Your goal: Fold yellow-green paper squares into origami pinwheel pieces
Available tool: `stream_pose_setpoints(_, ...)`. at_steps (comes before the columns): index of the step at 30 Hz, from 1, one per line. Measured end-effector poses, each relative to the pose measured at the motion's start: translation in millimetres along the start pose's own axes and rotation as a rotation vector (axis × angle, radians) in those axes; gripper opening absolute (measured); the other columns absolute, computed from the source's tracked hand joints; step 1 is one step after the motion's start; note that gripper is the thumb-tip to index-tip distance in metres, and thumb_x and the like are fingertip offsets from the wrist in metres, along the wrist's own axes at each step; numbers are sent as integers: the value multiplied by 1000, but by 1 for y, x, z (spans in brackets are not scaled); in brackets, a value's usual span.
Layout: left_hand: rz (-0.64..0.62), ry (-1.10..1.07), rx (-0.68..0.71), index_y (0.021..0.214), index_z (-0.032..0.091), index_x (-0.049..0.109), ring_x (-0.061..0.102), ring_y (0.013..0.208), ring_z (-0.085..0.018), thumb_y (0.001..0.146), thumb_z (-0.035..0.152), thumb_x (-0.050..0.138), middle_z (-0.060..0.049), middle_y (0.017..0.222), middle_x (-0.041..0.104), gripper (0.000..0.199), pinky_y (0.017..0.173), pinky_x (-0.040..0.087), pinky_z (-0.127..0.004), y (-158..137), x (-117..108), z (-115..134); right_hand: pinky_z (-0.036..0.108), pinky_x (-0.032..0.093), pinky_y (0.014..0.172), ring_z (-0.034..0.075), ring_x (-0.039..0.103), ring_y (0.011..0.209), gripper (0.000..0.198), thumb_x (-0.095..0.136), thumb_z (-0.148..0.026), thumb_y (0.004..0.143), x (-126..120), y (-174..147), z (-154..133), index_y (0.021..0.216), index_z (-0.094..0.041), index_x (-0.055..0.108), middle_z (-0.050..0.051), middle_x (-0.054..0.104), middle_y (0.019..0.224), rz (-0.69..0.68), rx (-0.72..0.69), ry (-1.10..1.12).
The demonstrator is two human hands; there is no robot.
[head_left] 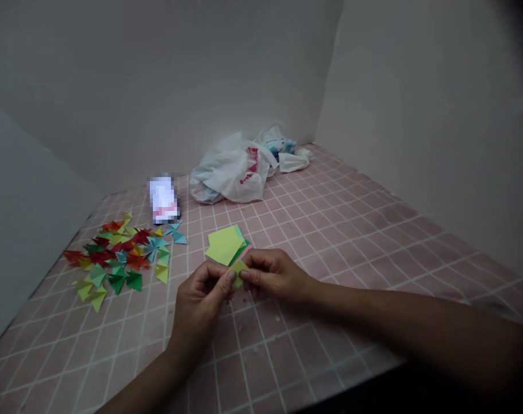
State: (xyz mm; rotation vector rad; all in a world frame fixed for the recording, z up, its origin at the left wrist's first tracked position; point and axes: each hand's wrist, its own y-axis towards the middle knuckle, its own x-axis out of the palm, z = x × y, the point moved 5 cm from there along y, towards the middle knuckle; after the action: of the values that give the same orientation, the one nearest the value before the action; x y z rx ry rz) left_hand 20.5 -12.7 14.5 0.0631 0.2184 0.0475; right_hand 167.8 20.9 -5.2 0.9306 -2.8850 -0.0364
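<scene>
Tabletop (352, 218), two hands (201, 302) (281, 276) — one held paper (238, 268)

The yellow paper piece (238, 268) is partly covered by the thumbs and fingers of the left hand (201, 296) and right hand (283, 279), so its folds are too small to tell, while the left forearm (143, 379) is cut off by the bottom edge and the right forearm (399, 313) runs out at the right. Pixelation obscures the phone (163, 198), and creases make the red print on the white plastic bag (227, 172) unreadable. In the paper stack (225, 244), the top sheet hides most of those beneath.
</scene>
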Motion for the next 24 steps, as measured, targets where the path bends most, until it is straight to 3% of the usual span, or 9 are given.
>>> stream_pose_setpoints(4,-44,-89,-85,81,19,68,57,58,-12,77,34,74,2,67,64,16,56,46,-23,1,3,-4,22,41,53,9,54,55,21,61,-29,89,-1,0,-1,73,-16,57,-2,57,63,-19,-37,-138)
stream_pose_setpoints(7,-61,-43,-82,78,18,69,57,59,-13,78,34,73,1,65,63,16,56,45,-24,1,3,-4,22,39,52,9,52,53,23,63,-30,90,-1,0,1,71,-16,58,-3,56,58,-38,-40,-184)
stream_pose_setpoints(10,-35,4,-54,71,19,66,55,57,-13,81,34,70,2,59,59,19,55,43,-23,-1,1,-1,22,40,51,9,52,52,22,62,-29,90,1,-1,3,72,-17,56,-3,55,59,-39,0,-100)
stream_pose_setpoints(17,-18,-51,-57,76,20,62,56,58,-12,88,33,67,3,61,61,19,58,44,-23,-1,0,-4,22,42,53,8,54,54,15,60,-21,89,-3,0,0,75,-16,57,-2,58,65,53,0,-21)
stream_pose_setpoints(24,10,-209,-91,77,19,60,55,58,-9,87,32,70,5,64,60,19,59,45,-20,0,-5,-13,21,47,54,7,58,53,12,59,-24,91,-1,5,9,83,-15,58,-2,62,71,-9,58,217)
